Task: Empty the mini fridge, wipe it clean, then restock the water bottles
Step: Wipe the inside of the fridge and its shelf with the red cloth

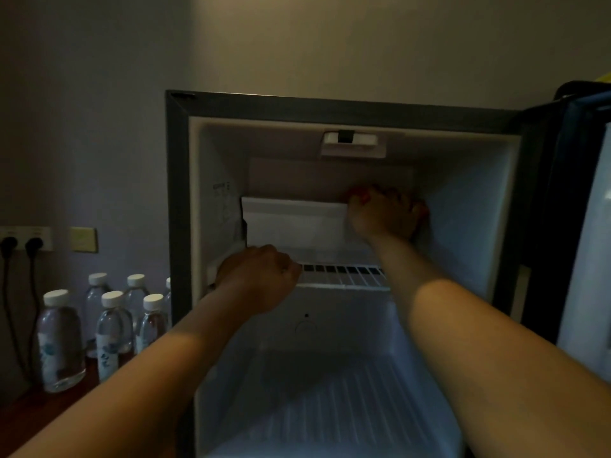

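Observation:
The mini fridge [177,193] stands open, and no bottles show inside it. My left hand [261,279] is curled round the left front edge of the white wire shelf [344,276]. Deep at the back right, my right hand [385,211] has its fingers curled over the upper right corner of a white tray [294,223] under the cooling plate. Something reddish shows at its fingertips, and I cannot tell what it is. Several water bottles [61,338] with white caps stand on the wooden surface left of the fridge.
The fridge door [588,226] hangs open at the right. Two black plugs sit in wall sockets [20,241] at the far left, with cables hanging down beside the bottles. A light housing [353,143] is on the fridge ceiling. The room is dim.

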A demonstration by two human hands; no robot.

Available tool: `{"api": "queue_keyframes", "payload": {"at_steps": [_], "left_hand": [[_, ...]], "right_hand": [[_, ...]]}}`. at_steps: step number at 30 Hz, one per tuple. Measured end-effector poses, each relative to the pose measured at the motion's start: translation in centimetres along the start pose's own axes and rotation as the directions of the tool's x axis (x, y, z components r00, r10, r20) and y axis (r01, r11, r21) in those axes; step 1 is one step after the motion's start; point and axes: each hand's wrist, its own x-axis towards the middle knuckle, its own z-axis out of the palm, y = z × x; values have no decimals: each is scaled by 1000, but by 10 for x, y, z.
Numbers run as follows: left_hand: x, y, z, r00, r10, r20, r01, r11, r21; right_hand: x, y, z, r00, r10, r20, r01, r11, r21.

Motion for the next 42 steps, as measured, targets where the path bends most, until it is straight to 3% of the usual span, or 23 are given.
{"api": "queue_keyframes", "payload": {"at_steps": [10,19,24,32,36,39,42], "left_hand": [[0,1,1,1000,-8,10,8,1000,21],[4,4,2,1000,-21,14,21,999,26],[5,2,3,999,-40,1,40,999,13],[5,1,2,999,-27,-20,28,999,34],[6,0,5,999,-8,-44,9,999,34],[6,0,6,999,-6,-48,6,1000,14],[6,-1,7,998,2,-65,-2,1000,-2]], "right_hand": [[-4,-10,-6,999,42,6,-42,998,-36],[-24,-79,12,983,-178,38,176,984,32],[-11,-58,19,970,-240,20,239,970,54],[4,-22,16,994,-93,-54,95,995,31],[0,-31,10,997,-79,-6,79,997,-1],[-1,-41,9,991,-128,32,127,992,16],[-3,-59,8,955,-270,119,274,961,-18]]}}
